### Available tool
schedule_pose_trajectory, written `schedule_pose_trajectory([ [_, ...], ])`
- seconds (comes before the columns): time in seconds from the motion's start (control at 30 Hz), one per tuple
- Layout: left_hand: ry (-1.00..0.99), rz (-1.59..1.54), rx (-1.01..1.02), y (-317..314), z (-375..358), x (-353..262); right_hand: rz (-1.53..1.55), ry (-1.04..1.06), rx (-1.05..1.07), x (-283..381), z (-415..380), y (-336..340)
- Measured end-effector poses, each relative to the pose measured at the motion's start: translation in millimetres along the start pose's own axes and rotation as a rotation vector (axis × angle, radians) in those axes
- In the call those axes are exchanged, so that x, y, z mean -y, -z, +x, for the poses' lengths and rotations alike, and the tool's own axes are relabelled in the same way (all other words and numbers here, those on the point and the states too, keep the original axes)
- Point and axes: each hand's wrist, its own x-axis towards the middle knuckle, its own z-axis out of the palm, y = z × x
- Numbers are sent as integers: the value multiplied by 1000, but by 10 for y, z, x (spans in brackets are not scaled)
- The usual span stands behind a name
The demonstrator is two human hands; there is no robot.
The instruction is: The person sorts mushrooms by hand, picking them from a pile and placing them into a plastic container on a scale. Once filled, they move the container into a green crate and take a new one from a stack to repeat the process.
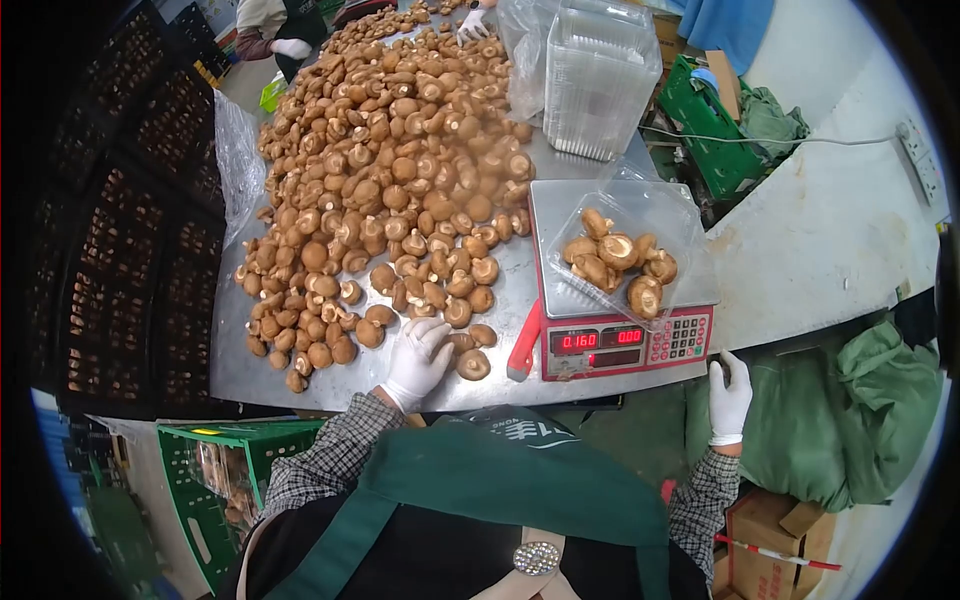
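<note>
My left hand (415, 365), in a white glove, rests at the table's front edge with its fingers a little apart. It is beside a few loose mushrooms (472, 364) and holds nothing that I can see. My right hand (729, 402), also gloved, hangs open and empty by the right front corner of the red scale (625, 345). On the scale's metal plate lies a clear plastic tray (664, 212) with several brown mushrooms (618, 251) inside. The red display reads 0.160 and 0.00. A large mushroom pile (380, 160) spreads across the metal table (330, 388).
Stacked clear trays (600, 85) stand behind the scale. A red-handled object (524, 342) lies left of it. Dark crates (110, 290) line the left side, and a green crate (185, 500) sits low left. Gloved hands of other people (292, 48) show at the far end.
</note>
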Motion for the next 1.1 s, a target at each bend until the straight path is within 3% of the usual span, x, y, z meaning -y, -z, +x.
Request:
schedule_pose_trajectory([
  [0.13,-89,117,232,-14,343,-354,-14,-52,34,-21,-35,-60],
  [0.2,-40,427,487,-172,516,-438,-5,33,18,17,-17,-98],
  [0.27,10,545,698,-348,624,-395,39,17,33,108,4,-94],
  [0.37,6,270,437,-175,792,-404,6,16,1,12,-10,-50],
  [0.4,-79,115,170,-92,873,-463,4,-15,-11,-22,-30,-23],
  [0.47,-170,-120,-43,42,1188,-669,-6,-62,-12,-96,-88,8],
  [0.6,-299,-226,-135,-97,1787,-1051,-6,-76,17,-193,-64,-32],
  [0.67,-261,-265,104,-341,1899,-966,39,-54,24,-181,-10,-63],
  [0.7,-163,-365,249,-381,1894,-939,55,-68,32,-131,30,-42],
  [0.87,135,-852,191,-188,1947,-682,187,-141,3,-133,243,19],
  [0.93,58,-780,153,-91,1957,-626,452,-261,26,-185,405,-53],
  [1.07,-47,-517,52,-20,1851,-744,586,-250,93,66,895,-140],
  [1.1,-158,-373,-5,-42,1814,-741,633,-261,113,104,1031,-189],
])
